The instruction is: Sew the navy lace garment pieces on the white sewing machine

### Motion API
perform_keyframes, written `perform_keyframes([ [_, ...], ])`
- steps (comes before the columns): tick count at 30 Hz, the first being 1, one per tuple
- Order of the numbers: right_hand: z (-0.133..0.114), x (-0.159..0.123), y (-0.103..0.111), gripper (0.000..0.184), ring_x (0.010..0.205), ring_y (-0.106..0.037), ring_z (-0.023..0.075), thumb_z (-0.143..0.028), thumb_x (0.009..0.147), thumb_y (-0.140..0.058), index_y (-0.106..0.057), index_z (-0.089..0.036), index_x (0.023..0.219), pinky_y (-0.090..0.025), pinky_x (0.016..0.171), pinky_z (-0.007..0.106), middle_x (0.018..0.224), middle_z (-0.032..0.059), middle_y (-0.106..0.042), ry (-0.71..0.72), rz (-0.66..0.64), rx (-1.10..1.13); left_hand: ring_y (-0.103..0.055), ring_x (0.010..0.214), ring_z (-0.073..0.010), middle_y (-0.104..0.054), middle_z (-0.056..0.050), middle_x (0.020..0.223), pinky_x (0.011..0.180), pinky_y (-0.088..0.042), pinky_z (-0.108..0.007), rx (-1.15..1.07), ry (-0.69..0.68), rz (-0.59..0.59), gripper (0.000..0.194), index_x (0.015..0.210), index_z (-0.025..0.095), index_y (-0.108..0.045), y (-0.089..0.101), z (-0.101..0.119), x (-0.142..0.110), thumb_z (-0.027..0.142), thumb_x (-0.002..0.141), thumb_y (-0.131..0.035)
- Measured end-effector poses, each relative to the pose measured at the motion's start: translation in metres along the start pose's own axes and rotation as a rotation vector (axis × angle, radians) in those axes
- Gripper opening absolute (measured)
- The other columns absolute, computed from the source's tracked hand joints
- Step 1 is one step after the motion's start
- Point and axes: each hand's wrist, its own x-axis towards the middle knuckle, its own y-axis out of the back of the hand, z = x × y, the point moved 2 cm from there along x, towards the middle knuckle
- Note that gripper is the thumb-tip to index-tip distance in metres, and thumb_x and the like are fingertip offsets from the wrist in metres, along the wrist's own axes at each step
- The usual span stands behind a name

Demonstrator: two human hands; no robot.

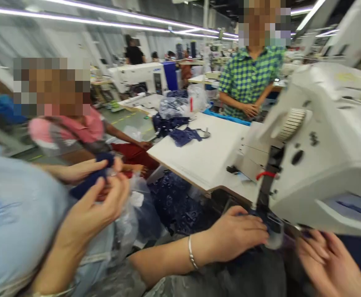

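My left hand (pixel 237 235), with a silver bracelet on the wrist, lies on dark navy fabric (pixel 257 264) under the head of a white sewing machine (pixel 325 144). Its fingertips pinch the cloth beside a clear plastic piece (pixel 274 238). My right hand (pixel 330 262) is at the bottom right with its fingers spread, touching the same fabric below the machine; motion blur hides any grip. To my left, a co-worker in a light blue top has both hands (pixel 101 194) on a small navy cloth piece (pixel 87 183).
A white table (pixel 205 161) extends left of the machine, with navy cloth pieces (pixel 183 134) and plastic bags (pixel 175 105) at its far end. More navy fabric (pixel 177 206) is heaped below it. A person in a green checked shirt (pixel 248 78) stands behind; another in pink (pixel 75 132) sits at left.
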Motion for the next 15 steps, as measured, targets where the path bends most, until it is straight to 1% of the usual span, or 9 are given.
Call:
perform_keyframes([
  [1,0.0,-0.01,0.001,0.042,0.039,-0.015,0.0054,-0.051,0.071,-0.078,-0.046,-0.024,0.068,-0.021,0.034,0.019,0.056,-0.0079,-0.026,-0.03,0.018,0.123,-0.054,0.123,-0.0085,-0.066,-0.001,0.123,0.108,-0.032,-0.029,-0.077,0.028,0.025,0.034,0.112,0.02,-0.065,-0.001,-0.003,0.001,0.026,0.105,-0.032],
  [2,0.0,-0.016,-0.003,0.044,0.039,-0.013,0.0038,-0.052,0.067,-0.082,-0.05,-0.024,0.074,-0.018,0.035,0.017,0.057,-0.0085,-0.03,-0.069,0.007,0.208,-0.057,0.12,-0.0091,-0.069,-0.002,0.119,0.107,-0.033,-0.029,-0.155,0.057,0.061,0.032,0.11,0.02,-0.065,-0.002,-0.007,0.002,0.028,0.104,-0.035],
  [3,0.001,-0.019,-0.009,0.046,0.039,-0.013,0.0031,-0.054,0.067,-0.083,-0.051,-0.024,0.078,-0.015,0.036,0.016,0.057,-0.0089,-0.032,-0.073,-0.01,0.245,-0.06,0.116,-0.0094,-0.07,-0.002,0.115,0.106,-0.035,-0.029,-0.232,0.087,0.097,0.031,0.108,0.019,-0.065,-0.003,-0.01,0.004,0.03,0.104,-0.037],
  [5,0.001,-0.02,-0.02,0.044,0.039,-0.017,0.0034,-0.058,0.074,-0.077,-0.052,-0.023,0.081,-0.015,0.037,0.017,0.057,-0.0081,-0.037,-0.009,-0.035,0.231,-0.064,0.11,-0.0098,-0.072,-0.002,0.111,0.104,-0.039,-0.029,-0.367,0.132,0.156,0.028,0.107,0.019,-0.066,-0.004,-0.016,0.006,0.032,0.103,-0.041],
  [7,0.002,-0.019,-0.027,0.041,0.039,-0.021,0.005,-0.058,0.085,-0.066,-0.05,-0.021,0.079,-0.017,0.039,0.019,0.056,-0.0067,-0.04,0.073,-0.058,0.134,-0.066,0.107,-0.0102,-0.072,-0.002,0.109,0.103,-0.041,-0.028,-0.46,0.15,0.192,0.025,0.107,0.019,-0.066,-0.003,-0.019,0.008,0.03,0.101,-0.044],
  [10,0.005,-0.022,-0.029,0.041,0.044,-0.03,0.0083,-0.056,0.096,-0.051,-0.046,-0.021,0.075,-0.026,0.045,0.024,0.057,-0.0046,-0.043,0.19,-0.098,-0.133,-0.065,0.107,-0.0105,-0.072,-0.001,0.11,0.104,-0.042,-0.029,-0.486,0.125,0.184,0.021,0.109,0.02,-0.065,-0.002,-0.02,0.01,0.026,0.1,-0.046],
  [12,0.006,-0.025,-0.028,0.039,0.048,-0.036,0.0103,-0.054,0.099,-0.044,-0.045,-0.021,0.077,-0.03,0.05,0.026,0.061,-0.0036,-0.047,0.255,-0.119,-0.296,-0.064,0.11,-0.0103,-0.07,-0.001,0.114,0.105,-0.041,-0.029,-0.43,0.085,0.141,0.022,0.112,0.021,-0.064,-0.001,-0.019,0.012,0.025,0.1,-0.046],
  [13,0.007,-0.027,-0.028,0.038,0.051,-0.038,0.011,-0.053,0.1,-0.042,-0.045,-0.022,0.079,-0.032,0.051,0.026,0.065,-0.003,-0.049,0.274,-0.129,-0.339,-0.063,0.111,-0.01,-0.07,-0.001,0.116,0.106,-0.041,-0.029,-0.385,0.056,0.116,0.022,0.113,0.021,-0.063,-0.001,-0.018,0.013,0.024,0.101,-0.045],
  [15,0.01,-0.029,-0.025,0.035,0.053,-0.039,0.0117,-0.053,0.1,-0.042,-0.045,-0.022,0.082,-0.032,0.051,0.027,0.071,-0.0021,-0.051,0.277,-0.144,-0.35,-0.061,0.114,-0.0094,-0.068,-0.001,0.12,0.106,-0.04,-0.029,-0.281,-0.017,0.07,0.023,0.115,0.021,-0.062,0.001,-0.016,0.016,0.024,0.101,-0.045],
])
